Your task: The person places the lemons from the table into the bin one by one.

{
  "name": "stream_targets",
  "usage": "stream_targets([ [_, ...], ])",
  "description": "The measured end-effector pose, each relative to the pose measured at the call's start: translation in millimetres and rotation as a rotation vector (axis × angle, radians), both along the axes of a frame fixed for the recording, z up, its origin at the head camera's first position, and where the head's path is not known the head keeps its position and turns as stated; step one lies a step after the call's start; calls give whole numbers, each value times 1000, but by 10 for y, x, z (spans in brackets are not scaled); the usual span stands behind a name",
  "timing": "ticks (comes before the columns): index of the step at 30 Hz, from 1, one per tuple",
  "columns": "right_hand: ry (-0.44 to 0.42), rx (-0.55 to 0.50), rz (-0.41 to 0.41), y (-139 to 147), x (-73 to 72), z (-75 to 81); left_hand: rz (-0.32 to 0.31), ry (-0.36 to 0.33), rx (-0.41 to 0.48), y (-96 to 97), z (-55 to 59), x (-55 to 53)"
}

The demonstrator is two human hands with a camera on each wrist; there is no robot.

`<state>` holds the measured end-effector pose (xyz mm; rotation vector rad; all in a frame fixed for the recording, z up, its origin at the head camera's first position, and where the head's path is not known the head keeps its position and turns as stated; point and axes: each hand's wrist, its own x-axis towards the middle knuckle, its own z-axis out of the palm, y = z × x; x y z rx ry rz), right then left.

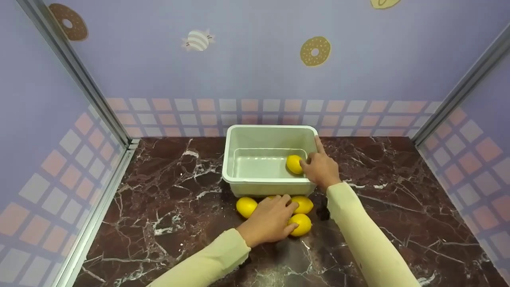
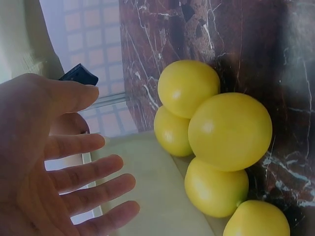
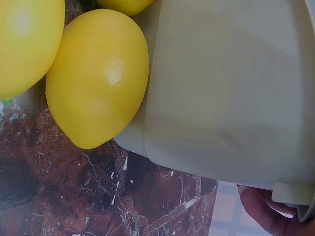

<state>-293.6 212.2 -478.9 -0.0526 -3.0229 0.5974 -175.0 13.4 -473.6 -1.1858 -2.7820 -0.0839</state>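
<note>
Left hand (image 1: 270, 219) spread wide over glossy yellow oval lemons (image 1: 302, 225) on dark-red marbled tabletop (image 1: 159, 207), before pale rectangular plastic bin (image 1: 271, 180); one more lemon (image 1: 294, 164) inside. Right hand (image 1: 322, 169) grips bin's right rim. Lemons probably light, firm, slippery; cup round the middle.

Lemons (image 3: 98, 83) look smooth and waxy, with bright glossy highlights. The bin (image 1: 271, 188) looks like smooth plastic, softly shiny inside. The tabletop (image 1: 179, 239) resembles polished, veined marble. Wall panels (image 1: 255, 67) look smooth and matt; rails (image 1: 83, 79), dull metal; sleeves (image 1: 370, 235), soft matt cloth.
</note>
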Motion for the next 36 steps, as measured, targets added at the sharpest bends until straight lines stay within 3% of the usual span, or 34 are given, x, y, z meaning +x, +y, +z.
stream_targets([
  [11, -17, -6, -7, -14, -2, -28, -9, -56, -26, 99, -72, 29],
  [36, 16, 22, 10, -10, 7, 12, -73, -3, -1, 280, -270, -2],
])
